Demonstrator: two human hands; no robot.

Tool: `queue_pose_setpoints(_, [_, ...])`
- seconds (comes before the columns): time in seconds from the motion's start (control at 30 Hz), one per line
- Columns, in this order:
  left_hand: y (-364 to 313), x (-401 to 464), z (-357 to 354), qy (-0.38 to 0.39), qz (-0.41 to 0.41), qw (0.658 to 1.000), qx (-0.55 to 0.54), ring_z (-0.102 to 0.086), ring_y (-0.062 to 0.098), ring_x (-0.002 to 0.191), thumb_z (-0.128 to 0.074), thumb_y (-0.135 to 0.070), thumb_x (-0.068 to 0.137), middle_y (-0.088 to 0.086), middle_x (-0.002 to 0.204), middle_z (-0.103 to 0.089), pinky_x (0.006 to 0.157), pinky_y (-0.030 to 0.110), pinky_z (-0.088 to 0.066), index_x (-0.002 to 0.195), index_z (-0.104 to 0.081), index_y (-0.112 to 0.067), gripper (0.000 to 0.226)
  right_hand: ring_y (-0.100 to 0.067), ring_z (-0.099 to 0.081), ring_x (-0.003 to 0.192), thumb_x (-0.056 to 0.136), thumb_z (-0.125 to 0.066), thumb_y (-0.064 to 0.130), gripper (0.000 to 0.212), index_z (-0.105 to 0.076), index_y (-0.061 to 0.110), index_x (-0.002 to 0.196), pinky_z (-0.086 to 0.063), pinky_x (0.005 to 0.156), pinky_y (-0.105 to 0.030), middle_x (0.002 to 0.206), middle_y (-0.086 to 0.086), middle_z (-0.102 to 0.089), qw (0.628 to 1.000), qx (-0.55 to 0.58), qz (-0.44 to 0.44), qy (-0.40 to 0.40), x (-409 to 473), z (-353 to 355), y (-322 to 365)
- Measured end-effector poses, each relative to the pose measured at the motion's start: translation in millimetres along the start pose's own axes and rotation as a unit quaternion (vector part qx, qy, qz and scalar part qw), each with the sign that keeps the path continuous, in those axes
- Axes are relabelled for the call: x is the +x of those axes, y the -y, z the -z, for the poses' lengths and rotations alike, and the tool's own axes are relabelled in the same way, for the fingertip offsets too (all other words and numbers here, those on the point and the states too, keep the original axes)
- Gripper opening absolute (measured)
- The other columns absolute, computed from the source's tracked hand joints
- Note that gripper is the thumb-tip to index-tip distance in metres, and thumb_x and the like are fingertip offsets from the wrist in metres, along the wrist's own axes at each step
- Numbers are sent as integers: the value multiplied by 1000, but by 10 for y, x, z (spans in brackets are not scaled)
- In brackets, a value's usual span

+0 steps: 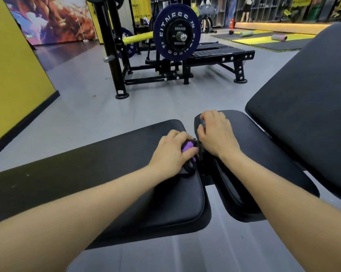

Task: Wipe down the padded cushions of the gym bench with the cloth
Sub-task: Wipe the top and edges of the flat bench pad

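A black padded gym bench stretches across the lower view: a long cushion [87,173] on the left, a smaller seat cushion [264,154] in the middle, and a raised back cushion [313,95] at the right. My left hand [171,152] grips a bunched purple cloth [188,148] at the right end of the long cushion, beside the gap between the pads. My right hand [216,134] lies on the left edge of the seat cushion, fingers curled over its rim. Most of the cloth is hidden under my fingers.
A black weight machine [165,71] with a large purple plate [176,35] stands on the grey floor ahead. A yellow wall [12,75] runs along the left. Yellow and black mats [264,40] with foam rollers lie at the far right.
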State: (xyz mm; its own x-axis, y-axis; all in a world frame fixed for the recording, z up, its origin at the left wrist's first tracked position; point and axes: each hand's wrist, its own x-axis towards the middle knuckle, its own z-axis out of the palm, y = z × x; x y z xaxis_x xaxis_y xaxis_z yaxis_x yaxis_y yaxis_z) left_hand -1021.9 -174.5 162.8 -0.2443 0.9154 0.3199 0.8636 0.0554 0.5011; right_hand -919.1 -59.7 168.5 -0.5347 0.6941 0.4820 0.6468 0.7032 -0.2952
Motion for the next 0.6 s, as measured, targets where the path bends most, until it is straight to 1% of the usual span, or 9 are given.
queue_pose_setpoints(0.1, [75, 428, -71, -17, 62, 997, 30, -45, 31, 112, -54, -35, 91, 8, 122, -50, 94, 29, -29, 117, -56, -16, 32, -28, -43, 103, 91, -42, 17, 21, -51, 7, 107, -33, 85, -37, 110, -9, -53, 1000, 0, -2, -5, -7, -4, -3])
queue_pose_setpoints(0.17, [106, 623, -121, -30, 105, 994, 32, -43, 32, 113, -52, -37, 92, 10, 122, -49, 93, 31, -31, 118, -55, -16, 34, -27, -43, 103, 92, -42, 17, 20, -51, 8, 107, -33, 84, -36, 110, -8, -53, 1000, -2, 5, -6, -6, -18, -13])
queue_pose_setpoints(0.3, [45, 612, -132, -28, 126, 991, 44, -40, 33, 114, -51, -38, 93, 11, 122, -47, 89, 34, -34, 118, -52, -14, 35, -28, -43, 105, 92, -41, 16, 20, -52, 8, 107, -31, 83, -35, 112, -8, -53, 1000, 3, 8, -6, -5, -16, -13])
queue_pose_setpoints(0.4, [-113, 247, -86, -20, 97, 994, 51, -41, 34, 112, -53, -38, 91, 11, 120, -46, 91, 32, -32, 116, -52, -13, 35, -29, -43, 105, 92, -40, 14, 21, -52, 6, 108, -33, 85, -37, 113, -10, -52, 1000, 5, 1, 1, -12, 13, 17])
queue_pose_setpoints(0.5, [-278, -266, -42, -2, 54, 998, 20, -41, 27, 108, -55, -38, 90, 6, 117, -46, 88, 26, -29, 114, -53, -16, 32, -31, -42, 106, 92, -38, 9, 22, -52, 3, 108, -33, 85, -37, 112, -13, -52, 999, 21, -25, 5, -53, 100, 55])
queue_pose_setpoints(0.6, [-308, -412, -8, -3, 55, 998, 1, -42, 26, 108, -55, -36, 90, 5, 115, -46, 88, 26, -30, 115, -54, -17, 31, -32, -42, 109, 91, -40, 6, 25, -54, 2, 111, -35, 90, -37, 113, -16, -52, 996, 61, -61, -20, -138, 273, 110])
